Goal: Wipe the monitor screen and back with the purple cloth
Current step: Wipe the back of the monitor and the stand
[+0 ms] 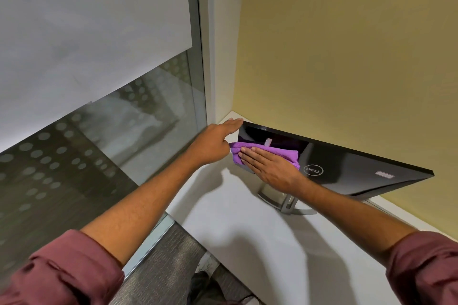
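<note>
The black monitor (352, 171) stands on a white desk with its glossy back, logo showing, turned toward me. A folded purple cloth (272, 152) lies flat against the left part of that back. My right hand (270, 168) presses on the cloth with straight fingers pointing left. My left hand (215, 143) holds the monitor's upper left corner: the index finger lies along the top edge and the other fingers curl by the side edge. The screen side faces the wall and is hidden.
The monitor's silver stand (285, 203) rests on the white desk (247, 242). A yellow wall (347, 57) is close behind the monitor. A glass partition (99, 131) with frosted film runs along the left. Grey carpet (161, 267) shows below the desk edge.
</note>
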`<control>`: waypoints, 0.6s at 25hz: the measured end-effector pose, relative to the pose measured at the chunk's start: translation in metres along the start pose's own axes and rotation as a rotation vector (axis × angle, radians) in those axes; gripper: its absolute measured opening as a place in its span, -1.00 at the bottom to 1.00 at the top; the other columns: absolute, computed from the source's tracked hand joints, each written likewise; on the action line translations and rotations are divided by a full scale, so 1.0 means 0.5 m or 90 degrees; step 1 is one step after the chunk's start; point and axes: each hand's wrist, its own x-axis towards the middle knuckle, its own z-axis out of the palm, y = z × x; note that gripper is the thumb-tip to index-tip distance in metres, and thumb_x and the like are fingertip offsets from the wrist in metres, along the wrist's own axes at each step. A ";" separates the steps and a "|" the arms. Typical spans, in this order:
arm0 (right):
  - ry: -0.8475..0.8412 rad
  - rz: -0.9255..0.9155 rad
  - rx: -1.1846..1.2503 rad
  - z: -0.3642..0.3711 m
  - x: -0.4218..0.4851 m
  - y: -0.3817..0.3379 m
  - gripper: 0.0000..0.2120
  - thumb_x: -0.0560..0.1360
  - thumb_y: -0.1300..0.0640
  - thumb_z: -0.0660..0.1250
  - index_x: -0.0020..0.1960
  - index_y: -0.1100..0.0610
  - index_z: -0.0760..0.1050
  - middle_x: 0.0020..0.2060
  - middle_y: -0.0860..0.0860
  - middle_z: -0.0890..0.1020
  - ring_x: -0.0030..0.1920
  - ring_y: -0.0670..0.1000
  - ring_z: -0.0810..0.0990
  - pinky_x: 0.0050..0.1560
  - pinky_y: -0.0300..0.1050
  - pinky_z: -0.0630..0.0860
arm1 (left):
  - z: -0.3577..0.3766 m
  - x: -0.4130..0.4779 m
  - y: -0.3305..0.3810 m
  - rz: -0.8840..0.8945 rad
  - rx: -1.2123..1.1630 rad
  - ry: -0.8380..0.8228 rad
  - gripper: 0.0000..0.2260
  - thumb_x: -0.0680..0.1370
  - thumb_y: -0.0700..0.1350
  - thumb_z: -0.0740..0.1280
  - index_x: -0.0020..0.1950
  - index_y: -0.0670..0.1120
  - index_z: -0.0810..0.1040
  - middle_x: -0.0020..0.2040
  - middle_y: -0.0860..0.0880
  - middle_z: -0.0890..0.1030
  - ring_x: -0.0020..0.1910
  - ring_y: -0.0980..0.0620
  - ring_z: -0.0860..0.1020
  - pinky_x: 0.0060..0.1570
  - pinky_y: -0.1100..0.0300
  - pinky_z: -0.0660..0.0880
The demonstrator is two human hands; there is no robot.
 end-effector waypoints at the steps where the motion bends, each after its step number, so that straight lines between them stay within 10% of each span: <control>1: -0.014 0.000 0.000 0.002 0.000 -0.010 -0.22 0.67 0.20 0.21 0.70 0.35 -0.18 0.70 0.29 -0.16 0.72 0.26 -0.11 0.69 0.19 -0.19 | 0.007 -0.006 0.005 0.028 0.048 0.014 -0.21 0.50 -0.49 0.16 0.70 -0.03 0.29 0.70 0.01 0.28 0.71 0.06 0.19 0.65 0.16 0.19; 15: -0.175 -0.009 -0.012 0.074 -0.061 -0.087 -0.36 0.78 0.04 0.01 0.69 0.31 -0.20 0.73 0.17 -0.08 0.73 0.18 -0.10 0.57 0.19 -0.41 | 0.095 0.018 0.078 0.212 0.258 -0.036 -0.16 0.50 -0.39 0.29 0.75 -0.02 0.13 0.75 -0.03 0.14 0.75 -0.02 0.05 0.71 -0.03 0.08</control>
